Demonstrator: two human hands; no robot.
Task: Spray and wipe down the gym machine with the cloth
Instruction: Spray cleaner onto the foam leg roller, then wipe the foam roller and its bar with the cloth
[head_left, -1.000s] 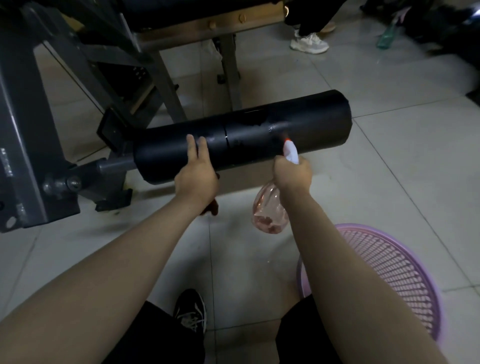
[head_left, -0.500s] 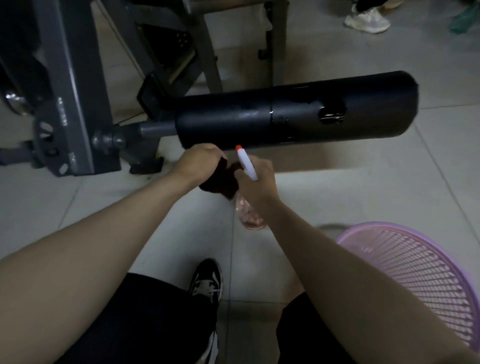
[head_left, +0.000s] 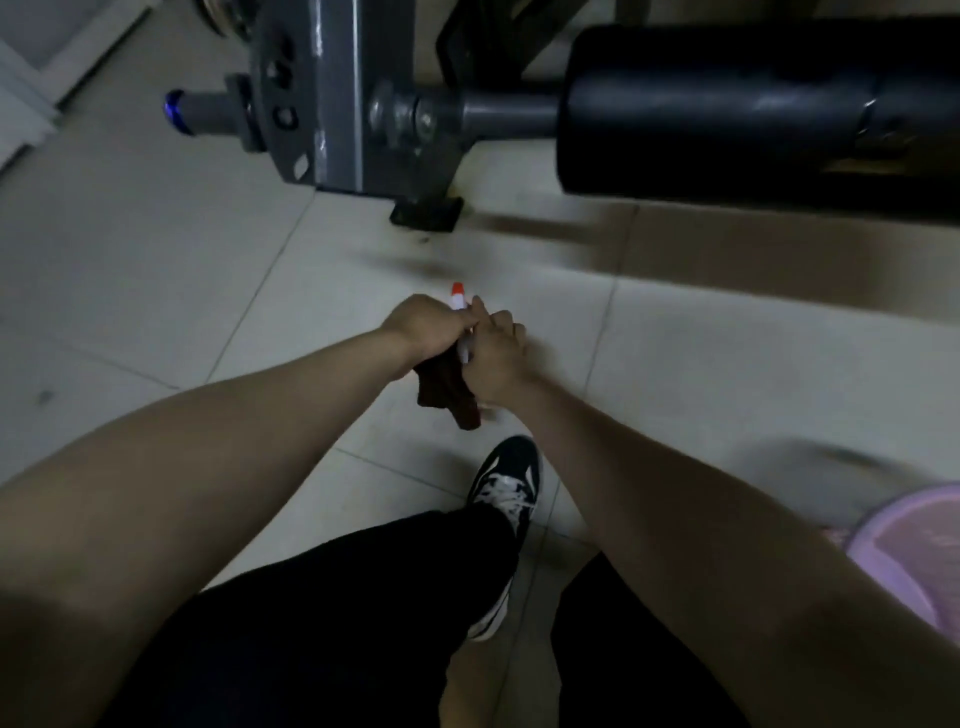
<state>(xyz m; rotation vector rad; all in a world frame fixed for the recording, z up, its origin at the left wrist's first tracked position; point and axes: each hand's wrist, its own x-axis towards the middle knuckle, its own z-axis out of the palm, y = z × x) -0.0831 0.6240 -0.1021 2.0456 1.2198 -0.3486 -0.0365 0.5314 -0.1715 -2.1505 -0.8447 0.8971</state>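
Pink plastic basket (head_left: 906, 551) sits at the lower right edge on the floor (head_left: 156, 270), cut off by the frame and blurred; what is in it cannot be told. The other container is the spray bottle (head_left: 457, 296), held low over the floor at centre. Only its white head with the orange tip and a strip of white neck show. The body is hidden behind the hands, so any liquid level cannot be read.

The left hand (head_left: 423, 325) is clenched, fingers curled down over the dark brown cloth (head_left: 445, 391), which hangs bunched below and between the two hands. The right hand (head_left: 493, 356) is wrapped round the spray bottle's neck, pressed against the left hand. The nozzle tip pokes up between them, pointing away from the person.

The gym machine is along the top: a grey metal frame (head_left: 337, 93) with bolts and a stub with a blue end cap, and a black roller pad (head_left: 753, 109) on a grey axle at upper right. Both hands are well apart from it, nothing in between but bare tile. A black foot of the frame rests on the floor near the pad's shadow.

The person's black-and-white shoe (head_left: 506, 483) and black trousers are below the hands.
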